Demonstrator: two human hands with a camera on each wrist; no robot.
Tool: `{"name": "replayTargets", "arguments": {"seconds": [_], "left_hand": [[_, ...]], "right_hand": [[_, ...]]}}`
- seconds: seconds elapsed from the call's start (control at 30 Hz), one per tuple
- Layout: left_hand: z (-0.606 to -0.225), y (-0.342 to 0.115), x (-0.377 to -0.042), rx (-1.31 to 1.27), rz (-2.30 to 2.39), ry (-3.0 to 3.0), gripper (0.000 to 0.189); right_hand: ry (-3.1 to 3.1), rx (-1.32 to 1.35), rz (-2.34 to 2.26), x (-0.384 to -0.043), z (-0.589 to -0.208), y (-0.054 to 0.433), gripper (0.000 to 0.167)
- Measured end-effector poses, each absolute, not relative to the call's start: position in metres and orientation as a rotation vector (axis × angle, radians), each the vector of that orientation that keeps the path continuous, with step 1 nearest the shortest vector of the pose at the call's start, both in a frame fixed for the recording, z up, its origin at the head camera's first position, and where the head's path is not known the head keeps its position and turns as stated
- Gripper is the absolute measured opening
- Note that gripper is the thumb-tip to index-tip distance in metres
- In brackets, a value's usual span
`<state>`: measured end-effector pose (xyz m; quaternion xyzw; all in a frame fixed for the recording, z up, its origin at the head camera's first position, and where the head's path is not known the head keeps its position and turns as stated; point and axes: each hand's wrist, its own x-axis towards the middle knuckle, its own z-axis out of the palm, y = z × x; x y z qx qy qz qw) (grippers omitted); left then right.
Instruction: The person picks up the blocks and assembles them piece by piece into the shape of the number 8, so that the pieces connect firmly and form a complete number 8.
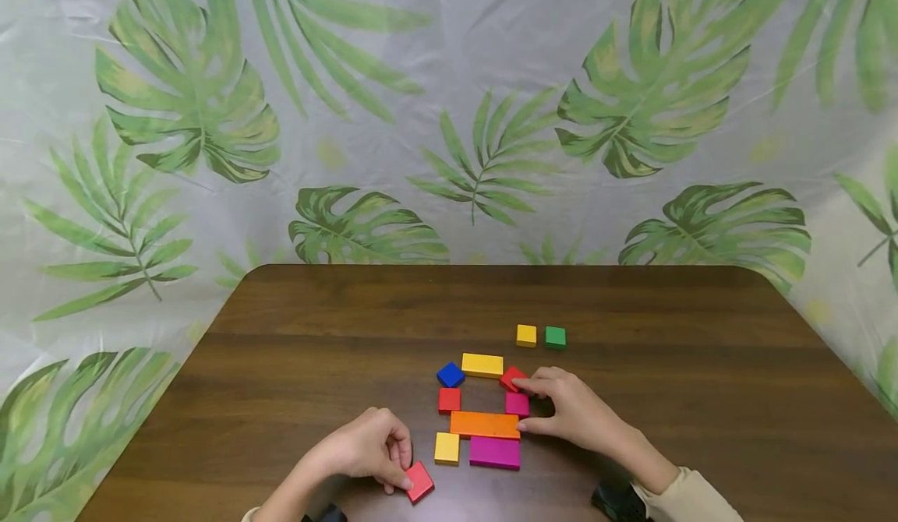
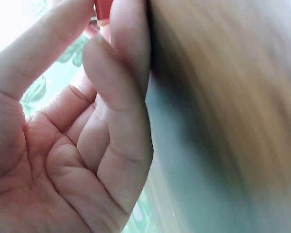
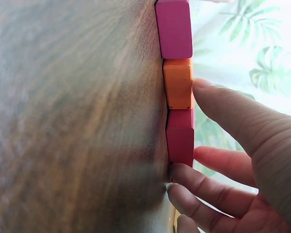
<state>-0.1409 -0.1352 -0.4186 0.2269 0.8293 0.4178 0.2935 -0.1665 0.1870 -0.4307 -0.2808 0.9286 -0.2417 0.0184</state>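
Pinches a small, flat red square block [image 1: 421, 483] in the left hand [image 1: 368, 448], near a yellow square block [image 1: 447, 449]. Can't tell if touching the dark brown, wood-look table [image 1: 295, 350] or just above. With the right hand [image 1: 578, 411] spread apart, touches a tilted red block [image 1: 512, 379] and one end of a long orange block [image 1: 484, 425]. In left wrist view, cut off at top; in right wrist view, half hides a dark pink block [image 3: 181, 145].
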Motion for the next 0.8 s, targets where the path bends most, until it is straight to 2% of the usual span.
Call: {"name": "replayTargets", "arguments": {"seconds": [0.8], "left_hand": [[-0.421,-0.114,-0.129,0.597,1.115,2.267,0.021]], "right_hand": [[2.910,-0.909,-0.770,-0.164,-0.430,0.188,0.056]]}}
